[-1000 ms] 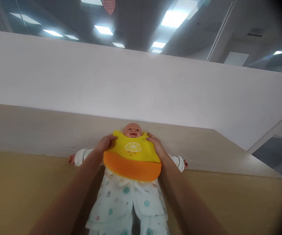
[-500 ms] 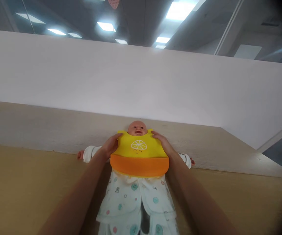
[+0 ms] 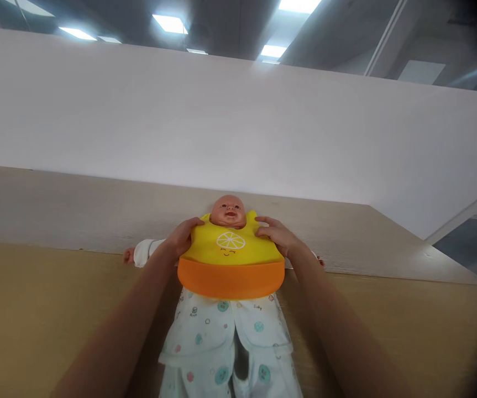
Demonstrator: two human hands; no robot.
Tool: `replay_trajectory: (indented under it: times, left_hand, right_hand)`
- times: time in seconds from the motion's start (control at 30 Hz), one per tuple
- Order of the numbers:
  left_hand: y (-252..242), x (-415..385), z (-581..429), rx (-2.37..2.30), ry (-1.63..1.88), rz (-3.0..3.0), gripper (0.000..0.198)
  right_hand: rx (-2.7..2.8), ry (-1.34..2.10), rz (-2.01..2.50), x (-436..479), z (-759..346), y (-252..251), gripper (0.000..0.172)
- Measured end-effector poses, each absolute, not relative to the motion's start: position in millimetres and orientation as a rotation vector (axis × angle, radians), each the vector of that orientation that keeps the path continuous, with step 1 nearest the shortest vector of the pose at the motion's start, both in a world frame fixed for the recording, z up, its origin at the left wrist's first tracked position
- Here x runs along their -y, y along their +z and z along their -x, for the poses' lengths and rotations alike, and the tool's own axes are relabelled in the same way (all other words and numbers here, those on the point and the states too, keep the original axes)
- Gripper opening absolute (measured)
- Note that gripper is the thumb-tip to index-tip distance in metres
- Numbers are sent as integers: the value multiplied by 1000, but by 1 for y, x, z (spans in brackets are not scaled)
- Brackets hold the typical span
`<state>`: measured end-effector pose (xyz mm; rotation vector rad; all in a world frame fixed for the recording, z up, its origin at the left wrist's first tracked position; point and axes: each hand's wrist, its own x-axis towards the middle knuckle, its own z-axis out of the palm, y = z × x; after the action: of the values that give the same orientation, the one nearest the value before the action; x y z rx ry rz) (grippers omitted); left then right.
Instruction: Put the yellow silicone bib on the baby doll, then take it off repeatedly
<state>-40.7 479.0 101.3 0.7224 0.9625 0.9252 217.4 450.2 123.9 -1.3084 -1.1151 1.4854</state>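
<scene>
A baby doll (image 3: 229,210) in white patterned pyjamas (image 3: 230,337) lies on its back on a wooden table (image 3: 35,309), head away from me. A yellow bib (image 3: 230,249) with an orange pocket and a lemon face covers its chest. My left hand (image 3: 182,236) grips the bib's upper left corner by the doll's shoulder. My right hand (image 3: 277,235) pinches the bib's upper right corner beside the doll's neck. Both forearms reach in from below.
A white partition wall (image 3: 238,127) runs behind the table. A paler wooden strip (image 3: 76,210) lies along the back of the tabletop. The table's right end (image 3: 449,265) drops off to a dark floor. Ceiling lights show above.
Both hands have shifted slightly up towards the doll's neck, staying on the bib's top corners. The view has tilted a little, so doll and bib sit slightly higher.
</scene>
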Motion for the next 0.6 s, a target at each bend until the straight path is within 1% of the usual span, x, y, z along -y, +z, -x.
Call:
replay_trajectory:
  times: [0.13,0.27,0.33,0.5,0.6]
  left_hand:
    - [102,-479,39,-969,894,-747,25]
    - [103,-476,37,-920,890,-789,27]
    - [102,-477,37,-898,889,-797,29]
    - [96,-480,40,-869,865,-774,31]
    - [92,-481,41,-854,863,-772,29]
  right_hand:
    - [1116,1481,1325,-453,-217,117,76]
    - [1053,1498,1250,-458,-215,111,73]
    - [1015,1504,1195,-461,-214,107,67]
    - [1117,1604,945,-467,-210,96,45]
    - [1135,1680,860,-467,-208,97,39]
